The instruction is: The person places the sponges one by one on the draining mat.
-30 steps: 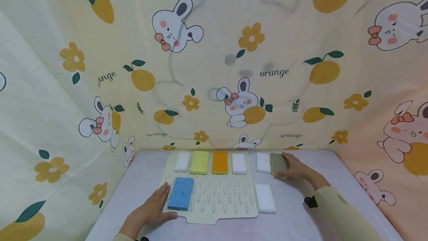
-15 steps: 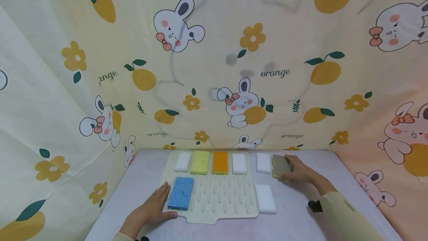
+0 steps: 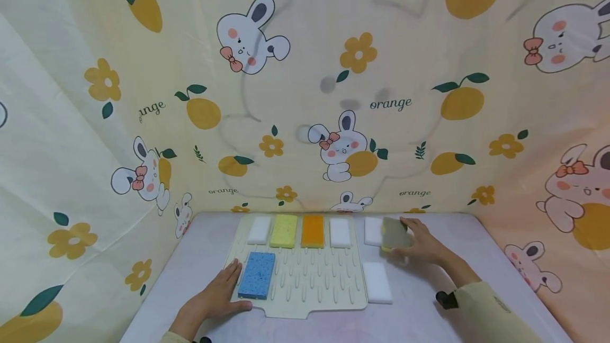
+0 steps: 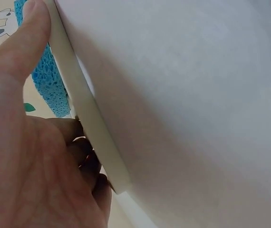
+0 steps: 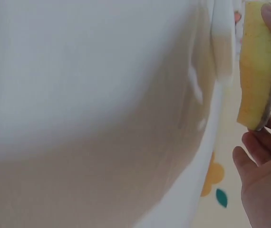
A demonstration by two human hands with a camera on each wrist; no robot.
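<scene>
In the head view, my right hand (image 3: 421, 240) pinches a yellow sponge (image 5: 256, 61) with a grey-brown scouring side (image 3: 394, 233), thumb at one end and fingertips at the other. The right wrist view shows it raised off the table. It overlaps a white sponge (image 3: 374, 231) in the head view. At the front left corner of a cream ridged drying mat (image 3: 314, 279), my left hand (image 3: 216, 292) holds the edge, thumb on the front side and fingers along the left side. A blue sponge (image 3: 257, 275) lies on the mat, close beside that hand.
Along the mat's back row lie a white sponge (image 3: 259, 230), a yellow one (image 3: 284, 231), an orange one (image 3: 312, 231) and another white block (image 3: 340, 232). A further white sponge (image 3: 378, 282) lies against the mat's right edge. A patterned curtain (image 3: 305, 94) encloses the table.
My right hand, with the yellow scouring sponge, moved slightly right and toward me, then back left so that it overlaps the white sponge. My left hand and the mat stayed put.
</scene>
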